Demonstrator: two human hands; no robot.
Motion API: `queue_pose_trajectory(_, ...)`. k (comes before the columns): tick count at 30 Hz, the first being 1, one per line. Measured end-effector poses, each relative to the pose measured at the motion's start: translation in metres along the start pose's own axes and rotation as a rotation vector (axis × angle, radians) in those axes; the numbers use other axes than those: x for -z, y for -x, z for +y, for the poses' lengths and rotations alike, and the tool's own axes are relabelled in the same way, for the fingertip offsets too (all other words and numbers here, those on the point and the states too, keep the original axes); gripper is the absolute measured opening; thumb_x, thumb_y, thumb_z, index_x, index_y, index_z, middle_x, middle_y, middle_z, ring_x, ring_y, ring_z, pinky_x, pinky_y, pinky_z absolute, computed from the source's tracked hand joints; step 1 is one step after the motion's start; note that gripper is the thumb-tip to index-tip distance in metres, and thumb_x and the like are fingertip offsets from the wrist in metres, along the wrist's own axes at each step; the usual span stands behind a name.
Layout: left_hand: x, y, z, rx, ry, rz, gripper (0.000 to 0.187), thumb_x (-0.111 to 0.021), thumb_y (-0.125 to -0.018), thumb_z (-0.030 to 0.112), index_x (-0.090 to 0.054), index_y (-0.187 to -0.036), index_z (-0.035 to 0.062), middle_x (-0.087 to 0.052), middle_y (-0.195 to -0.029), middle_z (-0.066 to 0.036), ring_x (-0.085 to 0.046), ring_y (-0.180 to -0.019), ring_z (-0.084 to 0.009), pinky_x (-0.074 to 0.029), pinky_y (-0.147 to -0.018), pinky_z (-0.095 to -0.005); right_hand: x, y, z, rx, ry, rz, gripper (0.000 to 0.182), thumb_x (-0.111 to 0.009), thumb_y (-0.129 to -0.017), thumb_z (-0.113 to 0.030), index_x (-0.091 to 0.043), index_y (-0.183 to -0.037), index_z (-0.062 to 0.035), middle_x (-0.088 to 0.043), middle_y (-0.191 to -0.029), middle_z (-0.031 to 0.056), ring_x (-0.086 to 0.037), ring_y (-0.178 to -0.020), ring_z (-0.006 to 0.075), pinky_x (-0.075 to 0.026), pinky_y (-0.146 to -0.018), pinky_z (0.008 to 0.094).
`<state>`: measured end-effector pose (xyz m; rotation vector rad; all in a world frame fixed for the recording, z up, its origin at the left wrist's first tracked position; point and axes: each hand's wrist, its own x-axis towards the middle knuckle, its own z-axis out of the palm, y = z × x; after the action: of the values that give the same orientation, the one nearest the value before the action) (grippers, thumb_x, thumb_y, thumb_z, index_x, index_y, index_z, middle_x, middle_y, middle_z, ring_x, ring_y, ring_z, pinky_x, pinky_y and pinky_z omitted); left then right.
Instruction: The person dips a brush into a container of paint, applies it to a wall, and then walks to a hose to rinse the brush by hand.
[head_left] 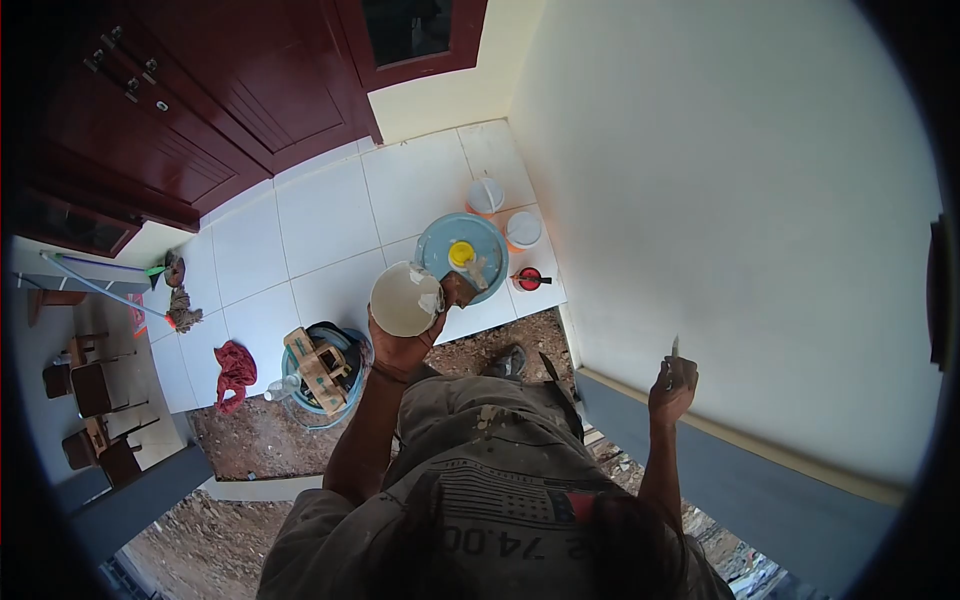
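Note:
My left hand (402, 352) is wrapped round the underside of a round whitish container (405, 299) with pale smears on its rim. What is inside it cannot be made out clearly. Close to the white wall (740, 230), my right hand (673, 386) is closed round a slim tool whose pale, narrow tip (676, 346) points up; it looks like a small paintbrush. Just beyond the container, a blue basin (432, 240) on the tiles holds a yellow cup (461, 253) and a light-coloured tool (477, 271). A brown item (458, 291) lies at its near edge.
Two white-topped tubs (486, 196) and a red paint can (530, 279) stand along the wall. To the left are a blue bucket (350, 405) of tools, a red cloth (235, 376) and a mop (183, 311). Dark red doors (200, 100) rise behind the tiled floor (320, 220).

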<state>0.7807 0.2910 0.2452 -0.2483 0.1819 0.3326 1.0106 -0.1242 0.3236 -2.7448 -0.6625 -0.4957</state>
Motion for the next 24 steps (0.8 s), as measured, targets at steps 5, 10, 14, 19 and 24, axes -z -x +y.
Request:
queue_pose_trajectory(5, 0.025, 0.005, 0.0, -0.102, -0.006, 0.188, 0.073, -0.062, -0.088, 0.048, -0.039, -0.145, 0.0084, -0.037, -0.147, -0.027, -0.033, -0.139, -0.045, -0.042, -0.111, -0.0536, -0.038, 0.052, -0.02, -0.177, -0.276, -0.092, 0.009, -0.07, -0.079, -0.002, -0.069, -0.088, -0.0049, -0.065, -0.088, 0.0129, -0.062, -0.083, 0.0334, -0.049, -0.072, 0.0428)
queue_pose_trajectory(10, 0.038, 0.003, -0.002, -0.044, 0.068, 0.29, 0.063, -0.069, -0.084, 0.05, -0.054, -0.134, 0.0149, -0.055, -0.136, -0.011, -0.049, -0.13, -0.0349, -0.039, -0.113, -0.0533, -0.035, 0.061, -0.042, -0.194, -0.341, -0.139, 0.01, -0.07, -0.079, -0.002, -0.069, -0.088, -0.0044, -0.066, -0.088, 0.014, -0.064, -0.084, 0.0355, -0.051, -0.073, 0.0422)
queue_pose_trajectory(14, 0.059, -0.017, 0.006, 0.034, 0.056, 0.368, 0.065, -0.066, -0.086, 0.057, -0.054, -0.134, 0.0165, -0.056, -0.135, -0.01, -0.051, -0.127, -0.031, -0.043, -0.106, -0.052, -0.033, 0.053, -0.049, -0.201, -0.409, -0.198, 0.011, -0.07, -0.078, 0.0, -0.069, -0.089, -0.0042, -0.067, -0.093, 0.0143, -0.066, -0.087, 0.0362, -0.052, -0.076, 0.0414)
queue_pose_trajectory(19, 0.109, -0.051, 0.027, 0.032, -0.041, 0.497, 0.067, -0.062, -0.086, 0.064, -0.053, -0.136, 0.0196, -0.057, -0.135, -0.008, -0.051, -0.126, -0.0303, -0.042, -0.098, -0.0509, -0.044, 0.047, -0.069, -0.276, -0.453, -0.25, 0.01, -0.071, -0.079, -0.002, -0.071, -0.089, -0.0035, -0.067, -0.09, 0.0142, -0.068, -0.086, 0.0343, -0.052, -0.075, 0.0393)
queue_pose_trajectory(24, 0.176, -0.104, 0.056, 0.081, -0.075, 0.406, 0.06, -0.064, -0.086, 0.056, -0.055, -0.133, 0.0192, -0.058, -0.134, -0.008, -0.054, -0.12, -0.0322, -0.043, -0.091, -0.0562, -0.087, 0.063, -0.079, -0.256, -0.53, -0.377, 0.012, -0.072, -0.078, 0.002, -0.071, -0.089, -0.0032, -0.068, -0.089, 0.0142, -0.068, -0.085, 0.0314, -0.053, -0.073, 0.038)
